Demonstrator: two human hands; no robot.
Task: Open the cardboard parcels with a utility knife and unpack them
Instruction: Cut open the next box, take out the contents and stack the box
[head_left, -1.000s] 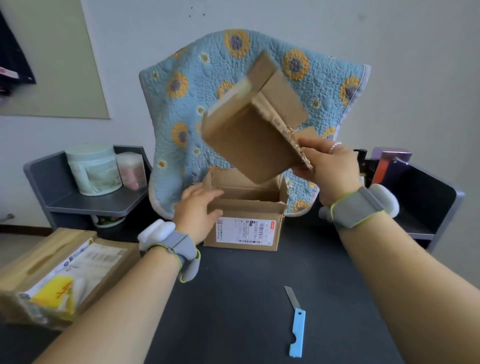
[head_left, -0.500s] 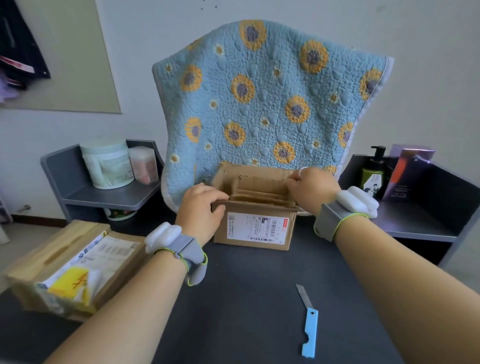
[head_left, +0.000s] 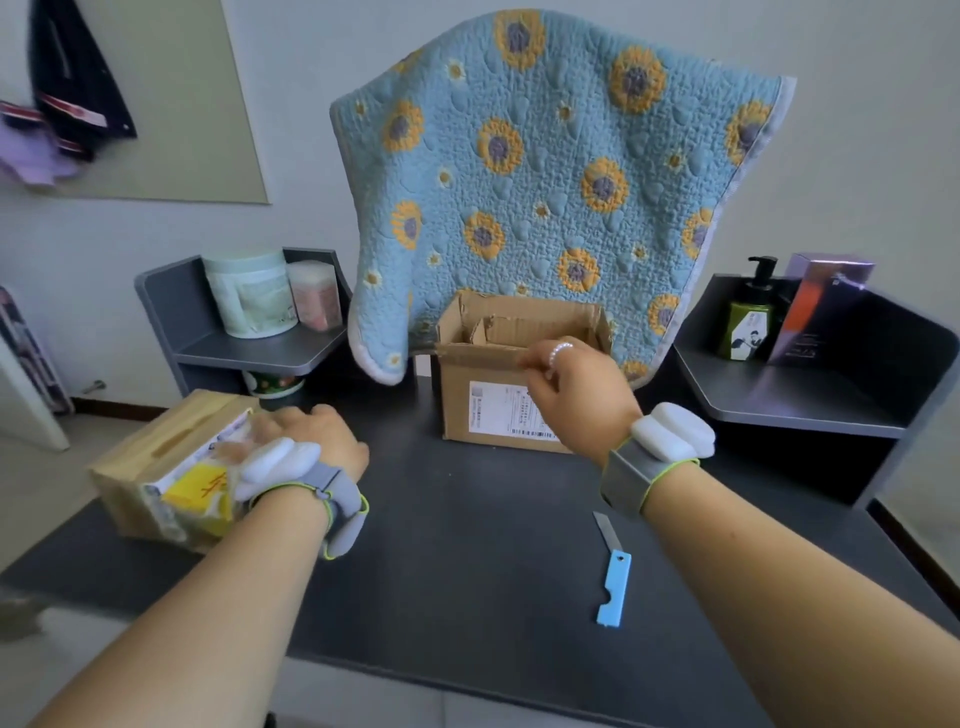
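A small open cardboard box (head_left: 483, 410) with a white label stands at the back middle of the dark table (head_left: 467, 545); folded cardboard shows inside it. My right hand (head_left: 576, 395) is in front of its top edge with fingers curled at the front flap; whether it grips the flap is unclear. A larger taped parcel (head_left: 156, 462) with a yellow sticker lies at the table's left edge. My left hand (head_left: 317, 436), blurred, reaches onto its top with fingers apart. The blue utility knife (head_left: 614, 582) lies on the table with its blade out, below my right wrist.
A blue sunflower quilt (head_left: 545, 171) hangs behind the open box. The grey shelf on the left (head_left: 260, 353) holds a pale tub and a pink container. The right shelf (head_left: 789, 400) holds a green pump bottle and a purple carton.
My right hand dropped the cardboard piece into the open box, then drew back to its front edge. My left hand left the box and moved left onto the taped parcel.
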